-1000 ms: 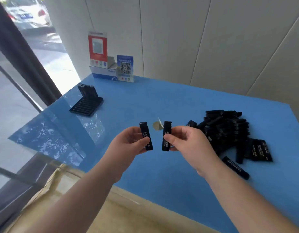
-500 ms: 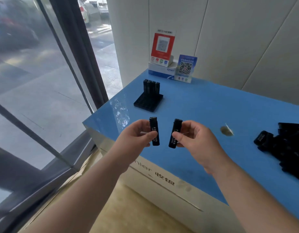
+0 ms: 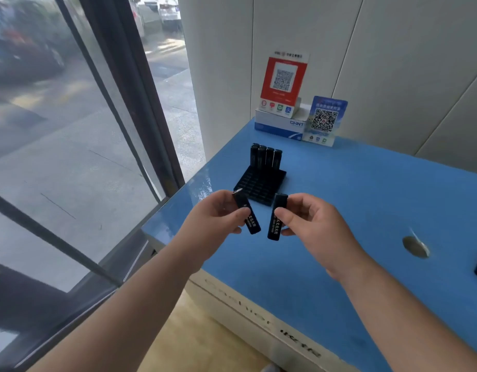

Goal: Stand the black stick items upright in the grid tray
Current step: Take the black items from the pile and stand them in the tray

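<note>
Your left hand [image 3: 218,214] is pinching one black stick [image 3: 246,214] and your right hand [image 3: 309,224] is pinching another stick [image 3: 277,217], both held up in the air just in front of the tray [image 3: 260,185]. The tray sits on the blue table [image 3: 352,197] with a row of sticks [image 3: 265,157] standing along its back edge.

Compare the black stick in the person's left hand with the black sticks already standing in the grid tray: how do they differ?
The stick in the left hand is tilted, top leaning left; the sticks in the grid tray stand upright. The held stick is pinched in the air by the left hand; the tray sticks sit in a row along the far edge of the grid tray. Both are black and slim.
</note>
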Demonstrator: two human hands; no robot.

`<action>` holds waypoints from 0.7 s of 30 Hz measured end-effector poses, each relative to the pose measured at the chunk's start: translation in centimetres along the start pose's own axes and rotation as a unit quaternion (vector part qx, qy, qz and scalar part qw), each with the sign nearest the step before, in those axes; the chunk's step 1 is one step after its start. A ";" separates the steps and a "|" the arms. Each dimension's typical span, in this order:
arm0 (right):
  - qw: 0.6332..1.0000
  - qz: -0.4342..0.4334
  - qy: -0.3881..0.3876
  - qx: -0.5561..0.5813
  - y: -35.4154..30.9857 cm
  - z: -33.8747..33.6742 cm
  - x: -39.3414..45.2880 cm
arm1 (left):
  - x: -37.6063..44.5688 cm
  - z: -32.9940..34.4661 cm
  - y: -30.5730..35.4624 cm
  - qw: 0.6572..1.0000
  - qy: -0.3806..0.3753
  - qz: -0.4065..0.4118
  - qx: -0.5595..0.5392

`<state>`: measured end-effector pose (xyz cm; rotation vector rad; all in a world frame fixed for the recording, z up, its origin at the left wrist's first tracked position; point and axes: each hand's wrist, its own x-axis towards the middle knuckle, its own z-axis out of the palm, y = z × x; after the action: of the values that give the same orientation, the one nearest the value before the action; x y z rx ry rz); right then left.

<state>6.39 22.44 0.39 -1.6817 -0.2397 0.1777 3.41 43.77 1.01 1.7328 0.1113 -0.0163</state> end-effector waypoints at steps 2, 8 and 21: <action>1.000 -0.001 -0.010 -0.009 0.1 0.1 2.2 | 2.2 -0.5 0.0 1.000 0.001 0.006 0.008; 1.000 0.003 0.011 -0.006 0.0 0.0 7.0 | 7.4 -1.7 0.2 0.999 -0.036 0.010 0.036; 0.984 0.048 0.172 -0.025 2.1 1.5 13.5 | 21.1 -3.0 1.4 0.965 -0.116 0.137 0.189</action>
<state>19.15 27.11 -1.60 -1.7432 0.0973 -0.0493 24.33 47.92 1.37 2.1001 -0.3237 -0.0390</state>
